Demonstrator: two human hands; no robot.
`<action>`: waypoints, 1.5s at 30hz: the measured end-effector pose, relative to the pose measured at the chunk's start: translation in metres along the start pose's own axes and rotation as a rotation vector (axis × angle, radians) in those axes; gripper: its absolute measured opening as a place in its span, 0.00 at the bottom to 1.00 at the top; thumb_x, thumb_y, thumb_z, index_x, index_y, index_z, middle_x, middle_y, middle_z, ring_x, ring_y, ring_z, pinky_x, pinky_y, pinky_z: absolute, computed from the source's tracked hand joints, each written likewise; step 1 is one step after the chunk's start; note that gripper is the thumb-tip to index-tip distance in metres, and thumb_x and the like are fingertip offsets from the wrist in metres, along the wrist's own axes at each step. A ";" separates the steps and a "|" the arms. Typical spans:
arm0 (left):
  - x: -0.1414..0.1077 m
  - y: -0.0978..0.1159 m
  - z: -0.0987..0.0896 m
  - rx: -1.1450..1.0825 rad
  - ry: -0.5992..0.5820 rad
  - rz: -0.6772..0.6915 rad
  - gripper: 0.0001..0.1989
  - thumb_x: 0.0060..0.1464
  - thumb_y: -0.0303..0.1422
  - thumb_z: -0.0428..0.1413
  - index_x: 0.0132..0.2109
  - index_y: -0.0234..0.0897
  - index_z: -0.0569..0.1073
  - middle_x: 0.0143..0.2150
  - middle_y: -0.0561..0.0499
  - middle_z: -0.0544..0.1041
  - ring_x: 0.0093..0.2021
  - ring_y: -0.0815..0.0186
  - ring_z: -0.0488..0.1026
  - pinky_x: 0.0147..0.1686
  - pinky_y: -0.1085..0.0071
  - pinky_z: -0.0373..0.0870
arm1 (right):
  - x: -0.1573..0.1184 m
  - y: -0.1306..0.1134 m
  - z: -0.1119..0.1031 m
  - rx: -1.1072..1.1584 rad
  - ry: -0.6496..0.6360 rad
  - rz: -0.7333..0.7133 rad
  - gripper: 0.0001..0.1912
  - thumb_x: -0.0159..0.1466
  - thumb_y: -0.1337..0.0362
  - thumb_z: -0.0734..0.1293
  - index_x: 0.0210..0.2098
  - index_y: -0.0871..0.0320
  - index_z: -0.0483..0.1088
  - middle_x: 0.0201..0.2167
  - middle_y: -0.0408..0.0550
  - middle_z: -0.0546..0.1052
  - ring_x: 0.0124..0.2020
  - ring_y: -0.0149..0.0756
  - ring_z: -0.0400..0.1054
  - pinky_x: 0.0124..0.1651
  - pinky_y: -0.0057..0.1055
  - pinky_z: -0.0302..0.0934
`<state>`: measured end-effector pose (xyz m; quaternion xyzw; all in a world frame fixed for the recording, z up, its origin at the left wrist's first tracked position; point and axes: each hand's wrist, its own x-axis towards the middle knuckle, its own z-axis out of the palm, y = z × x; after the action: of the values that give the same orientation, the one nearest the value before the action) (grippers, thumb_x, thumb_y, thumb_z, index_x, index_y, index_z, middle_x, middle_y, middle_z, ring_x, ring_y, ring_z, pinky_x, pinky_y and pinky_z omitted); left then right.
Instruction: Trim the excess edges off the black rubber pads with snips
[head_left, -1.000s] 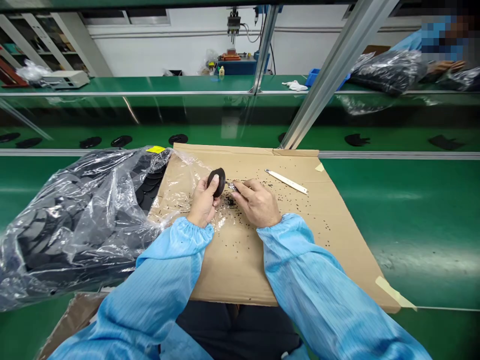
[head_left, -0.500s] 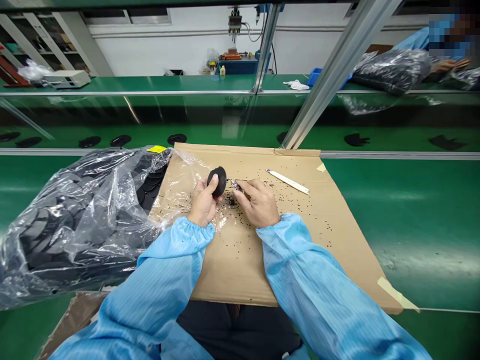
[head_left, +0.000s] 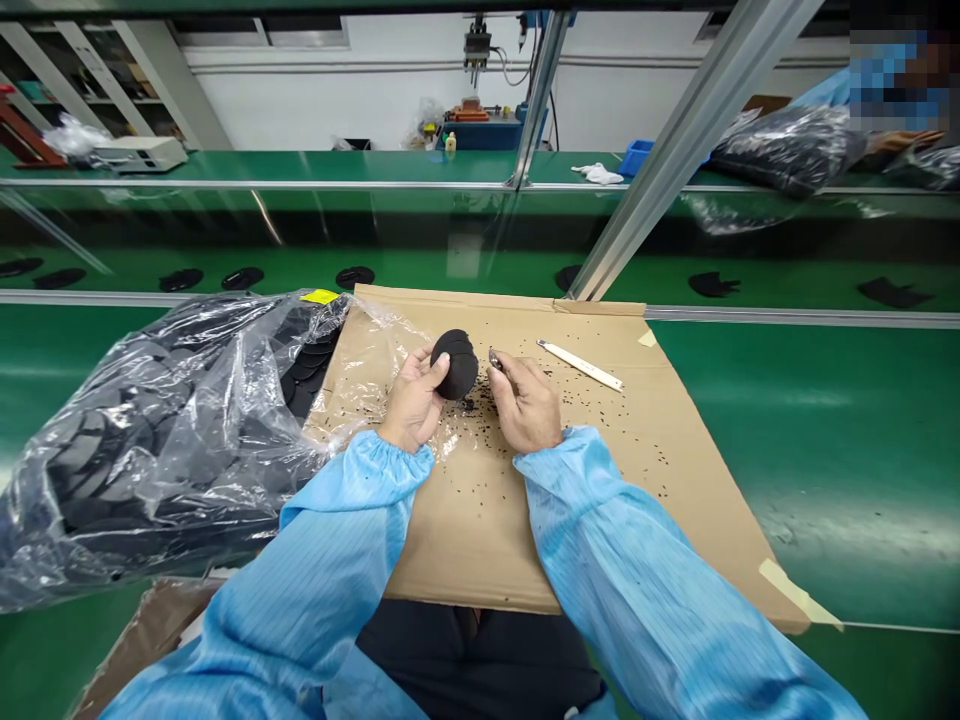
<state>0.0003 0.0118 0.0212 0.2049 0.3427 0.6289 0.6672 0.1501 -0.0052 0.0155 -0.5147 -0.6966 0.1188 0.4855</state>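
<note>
Between the thumb and fingers of my left hand (head_left: 412, 402) are round black discs (head_left: 455, 366), fanned slightly so their edges overlap. My right hand (head_left: 527, 402) is closed in a pinch on a small shiny metal piece (head_left: 494, 359), just right of the discs and apart from them; most of it is hidden by the fingers. Below both hands lies a cardboard sheet (head_left: 465, 540), sprinkled with tiny black bits (head_left: 469, 405). A white-handled knife or similar slim tool (head_left: 581, 366) rests on the cardboard beyond my right hand.
A clear plastic bag (head_left: 172, 420) full of black discs fills the left side. Black pieces (head_left: 354, 277) lie spaced along the green strip behind. A slanted metal post (head_left: 675, 170) rises at right. Across the bench, a person's blue sleeve (head_left: 821, 90) shows near another bag (head_left: 787, 150).
My left hand has turned the discs so their flat face shows more, and they now look fanned. The metal piece in my right hand has moved slightly right, away from them.
</note>
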 end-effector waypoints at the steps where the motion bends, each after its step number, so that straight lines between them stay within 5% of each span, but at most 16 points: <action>1: 0.000 0.000 0.000 -0.004 0.006 -0.018 0.17 0.46 0.28 0.66 0.43 0.34 0.71 0.40 0.48 0.78 0.43 0.66 0.76 0.45 0.70 0.72 | 0.000 -0.001 0.000 0.000 -0.002 -0.016 0.18 0.70 0.55 0.58 0.50 0.57 0.73 0.40 0.52 0.75 0.41 0.39 0.70 0.47 0.35 0.65; 6: 0.000 0.003 -0.001 -0.051 0.060 -0.104 0.12 0.51 0.30 0.63 0.42 0.36 0.70 0.36 0.51 0.77 0.35 0.69 0.75 0.34 0.74 0.73 | 0.001 -0.003 -0.001 0.003 -0.019 -0.089 0.18 0.70 0.57 0.58 0.49 0.59 0.73 0.40 0.52 0.75 0.41 0.37 0.71 0.47 0.32 0.66; 10: 0.002 0.005 -0.003 -0.052 0.116 -0.171 0.09 0.54 0.33 0.61 0.39 0.34 0.70 0.28 0.54 0.72 0.23 0.74 0.69 0.17 0.81 0.60 | -0.001 -0.004 -0.002 0.017 -0.101 -0.152 0.18 0.70 0.57 0.58 0.51 0.58 0.72 0.43 0.52 0.75 0.44 0.36 0.71 0.49 0.31 0.66; 18: -0.001 0.016 -0.001 -0.130 0.038 -0.316 0.04 0.58 0.30 0.56 0.36 0.34 0.70 0.23 0.56 0.69 0.16 0.77 0.62 0.11 0.82 0.49 | -0.003 -0.005 -0.003 -0.157 -0.342 -0.262 0.21 0.72 0.55 0.55 0.54 0.57 0.70 0.43 0.53 0.74 0.43 0.37 0.70 0.48 0.32 0.66; 33: -0.008 0.017 0.006 0.093 0.037 -0.308 0.06 0.53 0.30 0.60 0.36 0.34 0.70 0.22 0.56 0.69 0.13 0.77 0.61 0.09 0.82 0.48 | 0.007 -0.006 -0.024 -0.206 -0.510 -0.357 0.21 0.72 0.54 0.55 0.54 0.55 0.70 0.41 0.49 0.74 0.39 0.35 0.70 0.39 0.28 0.64; 45: -0.007 0.010 0.006 0.094 0.116 -0.239 0.06 0.50 0.25 0.62 0.35 0.32 0.72 0.24 0.56 0.71 0.17 0.77 0.64 0.15 0.80 0.60 | 0.011 -0.012 -0.030 -0.336 -0.634 -0.352 0.15 0.70 0.58 0.59 0.51 0.54 0.71 0.37 0.46 0.74 0.34 0.33 0.68 0.32 0.29 0.57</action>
<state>-0.0027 0.0071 0.0337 0.1571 0.4317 0.5390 0.7060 0.1672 -0.0115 0.0445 -0.3974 -0.8992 0.0711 0.1684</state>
